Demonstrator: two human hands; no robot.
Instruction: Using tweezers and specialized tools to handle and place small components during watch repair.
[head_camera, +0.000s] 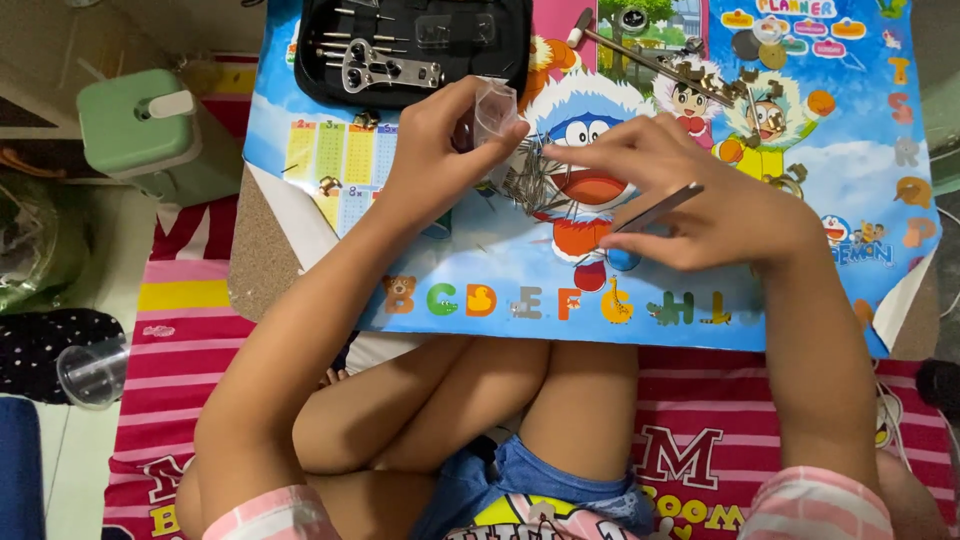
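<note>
At mid-frame a small clear plastic bag (493, 108) is pinched by the left hand (435, 150); slim metal tweezers (657, 208) are gripped by the right hand (690, 195) over tiny metal pins (535, 180) heaped on the desk (262, 262); sorting seems underway; a fine, steady pick is called for.

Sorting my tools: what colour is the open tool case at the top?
Black tool case, seen from the head view.

Glossy paper poster (700, 290) on the table, shiny metal tweezers (655, 208), clear thin plastic bag (493, 108), small bright metal pins (530, 180), matt black tool case (500, 50), smooth green plastic box (140, 125), striped cloth mat (190, 330).
</note>
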